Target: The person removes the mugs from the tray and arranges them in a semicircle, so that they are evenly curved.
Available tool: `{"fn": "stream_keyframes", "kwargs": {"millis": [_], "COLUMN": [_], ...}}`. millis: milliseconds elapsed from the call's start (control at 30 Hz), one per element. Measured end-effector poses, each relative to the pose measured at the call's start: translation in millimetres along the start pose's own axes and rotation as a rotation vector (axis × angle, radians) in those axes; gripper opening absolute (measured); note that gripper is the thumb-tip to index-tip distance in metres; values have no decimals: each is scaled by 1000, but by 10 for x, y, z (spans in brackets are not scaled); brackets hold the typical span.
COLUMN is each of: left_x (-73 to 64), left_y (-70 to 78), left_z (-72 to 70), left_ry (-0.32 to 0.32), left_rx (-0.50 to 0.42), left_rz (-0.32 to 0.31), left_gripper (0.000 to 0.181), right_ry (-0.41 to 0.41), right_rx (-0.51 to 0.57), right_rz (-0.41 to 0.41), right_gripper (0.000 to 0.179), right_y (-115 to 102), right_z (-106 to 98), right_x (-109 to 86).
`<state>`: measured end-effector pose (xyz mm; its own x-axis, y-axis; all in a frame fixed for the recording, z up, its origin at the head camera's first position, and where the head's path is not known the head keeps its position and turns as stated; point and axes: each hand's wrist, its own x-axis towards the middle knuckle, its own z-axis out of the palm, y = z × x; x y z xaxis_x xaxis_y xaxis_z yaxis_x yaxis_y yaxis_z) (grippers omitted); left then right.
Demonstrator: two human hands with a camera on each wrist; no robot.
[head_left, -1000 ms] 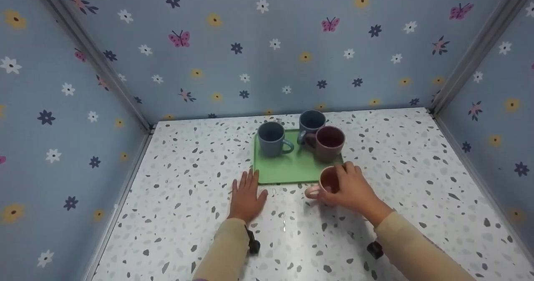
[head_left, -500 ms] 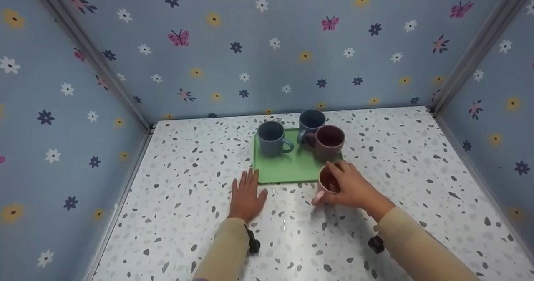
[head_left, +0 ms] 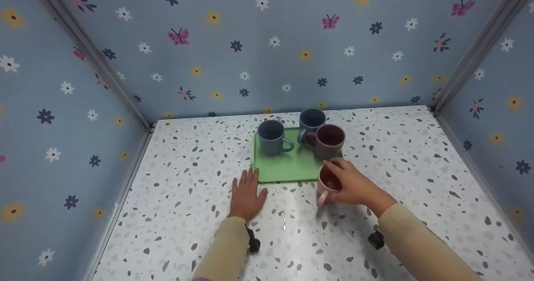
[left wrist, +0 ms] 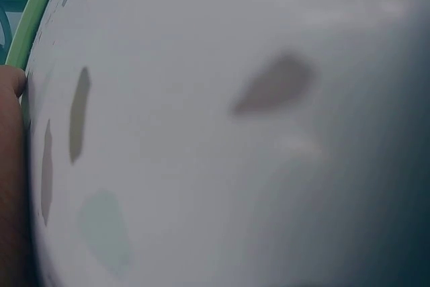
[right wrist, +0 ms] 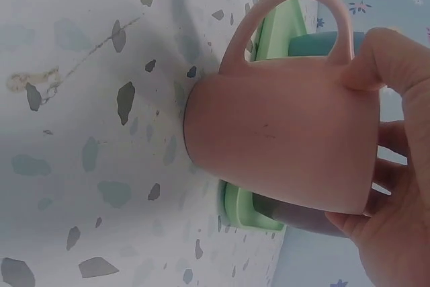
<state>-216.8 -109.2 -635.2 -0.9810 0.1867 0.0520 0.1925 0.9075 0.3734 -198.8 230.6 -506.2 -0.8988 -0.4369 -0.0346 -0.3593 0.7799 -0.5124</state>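
Note:
My right hand point(head_left: 354, 185) grips a pink mug point(right wrist: 282, 139) by its rim, thumb near the handle. The mug is at the front right corner of a green tray point(head_left: 288, 170), its handle pointing toward me; whether its base touches the table I cannot tell. On the tray are a blue-grey mug point(head_left: 270, 143) at the left, a second blue-grey mug point(head_left: 312, 118) at the back right and a maroon mug point(head_left: 328, 149) in front of that one. My left hand point(head_left: 247, 195) lies flat on the table with fingers spread, a fingertip at the tray's front left corner.
The speckled white table point(head_left: 183, 181) runs back to a blue flowered wall point(head_left: 250, 64), with side walls at left and right. A dark wrist camera point(head_left: 253, 241) sits on the left sleeve, another point(head_left: 376, 240) by the right sleeve.
The right hand has turned the pink mug so its handle swung from pointing left to pointing toward me. The left hand and the other mugs have stayed put.

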Motion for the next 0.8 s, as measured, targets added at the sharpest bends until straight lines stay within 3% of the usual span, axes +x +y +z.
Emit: {"fn": "stream_keyframes", "kwargs": {"millis": [500,800], "left_x": [6,15], "left_y": [3,-9], "left_z": [5,-4], "left_ry": [23,0], "left_rx": [-23,-13], "left_rz": [19,11], "left_gripper": [71,72], "right_ry": [4,13], "right_rx": [75,64], "right_rz": [-12,-53], "right_gripper": [99,96], "right_y": [-45,-151], "right_z": [127,215], "right_x": [61,155]}}
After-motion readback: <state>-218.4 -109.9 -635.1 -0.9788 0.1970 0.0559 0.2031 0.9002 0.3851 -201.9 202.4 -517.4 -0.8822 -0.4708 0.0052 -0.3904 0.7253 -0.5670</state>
